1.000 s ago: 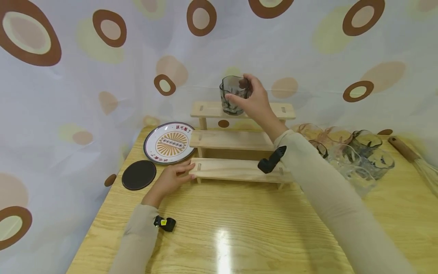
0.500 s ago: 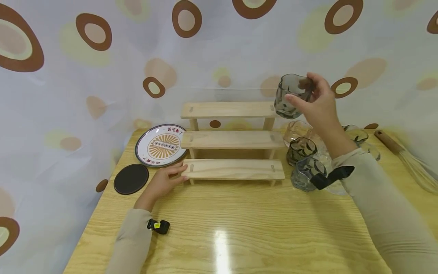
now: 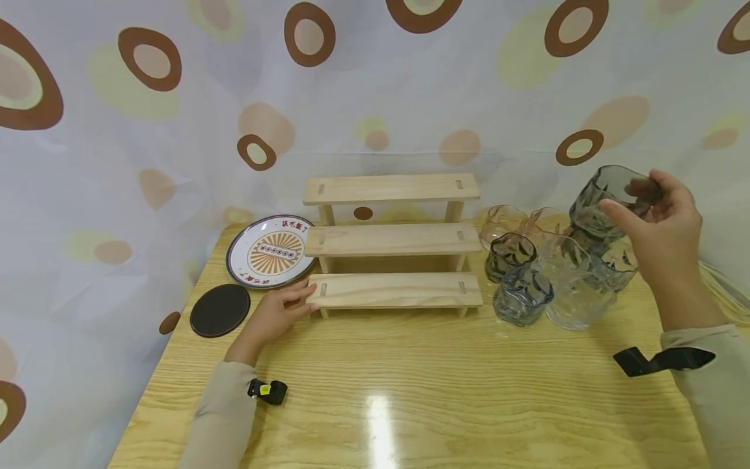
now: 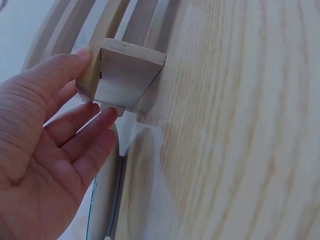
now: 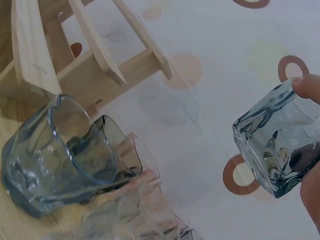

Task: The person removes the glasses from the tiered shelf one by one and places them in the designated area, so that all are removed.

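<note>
My right hand (image 3: pixel 672 234) grips a smoky grey glass tumbler (image 3: pixel 612 198), thumb on the near side and fingers at its rim. The tumbler is held above the back right of a group of glasses, overlapping some of them in the head view. Its thick base (image 5: pixel 270 150) points left in the right wrist view. With my left hand (image 3: pixel 274 319) I pinch the left end of the lowest step of a three-tier wooden shelf (image 3: pixel 398 290). In the left wrist view the thumb lies on the board's edge (image 4: pixel 94 65), with fingers below it.
Beside the shelf's right end stand a bluish glass (image 3: pixel 523 296), a dark glass (image 3: pixel 510 257), a pinkish glass (image 3: pixel 505 223) and several others, close together. A patterned plate (image 3: pixel 240 251) and a black round coaster (image 3: pixel 219 311) lie left. A whisk (image 3: pixel 723 293) shows partly behind my right arm.
My right hand has carried the grey tumbler rightward from the top step to over the other glasses. My left hand keeps its place at the shelf, while the head view has shifted slightly.
</note>
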